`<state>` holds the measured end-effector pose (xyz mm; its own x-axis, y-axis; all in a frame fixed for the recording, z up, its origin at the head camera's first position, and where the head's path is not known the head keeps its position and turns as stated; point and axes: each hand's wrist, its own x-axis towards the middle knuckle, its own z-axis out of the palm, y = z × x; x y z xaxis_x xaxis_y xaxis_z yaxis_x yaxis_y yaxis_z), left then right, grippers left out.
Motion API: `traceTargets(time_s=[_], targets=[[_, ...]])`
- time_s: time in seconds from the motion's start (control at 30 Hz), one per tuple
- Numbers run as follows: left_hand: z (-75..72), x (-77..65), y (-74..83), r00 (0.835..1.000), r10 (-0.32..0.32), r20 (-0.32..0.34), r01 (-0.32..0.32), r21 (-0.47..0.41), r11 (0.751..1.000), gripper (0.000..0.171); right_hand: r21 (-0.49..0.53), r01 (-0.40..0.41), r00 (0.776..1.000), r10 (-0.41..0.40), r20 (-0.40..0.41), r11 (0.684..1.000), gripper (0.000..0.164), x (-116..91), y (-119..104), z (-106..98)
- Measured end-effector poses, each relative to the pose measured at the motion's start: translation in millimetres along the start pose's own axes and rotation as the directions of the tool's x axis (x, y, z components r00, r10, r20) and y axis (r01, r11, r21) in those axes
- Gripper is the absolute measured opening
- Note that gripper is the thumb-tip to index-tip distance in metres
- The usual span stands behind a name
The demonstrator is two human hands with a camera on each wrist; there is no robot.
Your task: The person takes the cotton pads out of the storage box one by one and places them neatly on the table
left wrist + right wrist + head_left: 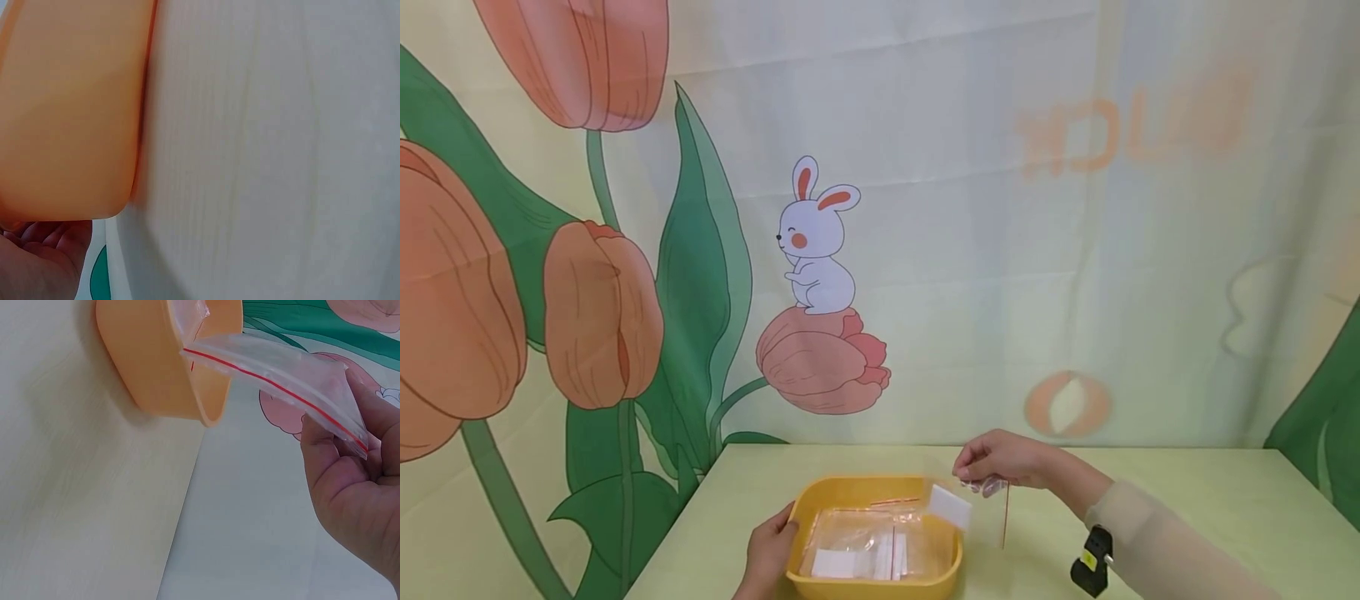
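Note:
A yellow plastic tub (801, 588) stands near the front of the table. At its left side my left hand (769, 546) grips the wall and rim; in the left wrist view the curled fingers (56, 240) show at the tub's end. Up beyond the tub's right rim, my right hand (1011, 458) pinches a clear zip bag (275, 372) with a red seal line. The bag hangs slantwise, and its white label (950, 507) overlaps the tub's right rim in the head view. Inside the tub lie several more clear zip bags (850, 533) with red seal lines and white labels.
The pale green table (1195, 508) reaches back to a hanging cloth (940, 250) printed with tulips and a rabbit. A black band with a yellow patch (1092, 560) sits on the right wrist, over a light sleeve (1165, 533).

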<state>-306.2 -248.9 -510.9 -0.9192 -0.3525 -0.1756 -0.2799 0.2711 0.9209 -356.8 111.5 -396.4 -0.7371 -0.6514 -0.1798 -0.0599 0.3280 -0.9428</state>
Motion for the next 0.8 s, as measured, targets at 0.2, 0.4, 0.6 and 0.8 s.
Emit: traceTargets(time_s=[0.2, 0.4, 0.6, 0.8], targets=[[0.8, 0.4, -0.9, 1.0, -0.009, -0.001, 0.009, -0.007, 1.0, 0.046, 0.066, 0.019, 1.0, -0.02, 0.007, 0.998, 0.013, -15.6, 9.6, -6.2], [0.2, 1.3, -1.1, 1.0, -0.015, -0.001, 0.015, -0.01, 1.0, 0.046, 0.11, 0.018, 1.0, -0.019, 0.009, 0.994, 0.011, -27.8, 19.2, -12.6], [-0.3, 0.7, -1.4, 1.0, -0.017, 0.007, 0.017, -0.019, 1.0, 0.046, 0.133, 0.039, 0.999, -0.04, 0.01, 0.99, 0.009, -38.0, 27.7, -18.3], [0.2, -0.2, -0.8, 1.0, -0.008, 0.008, 0.008, -0.032, 0.999, 0.047, 0.161, 0.052, 0.999, -0.052, -0.001, 0.986, 0.01, -48.3, 38.4, -23.9]])
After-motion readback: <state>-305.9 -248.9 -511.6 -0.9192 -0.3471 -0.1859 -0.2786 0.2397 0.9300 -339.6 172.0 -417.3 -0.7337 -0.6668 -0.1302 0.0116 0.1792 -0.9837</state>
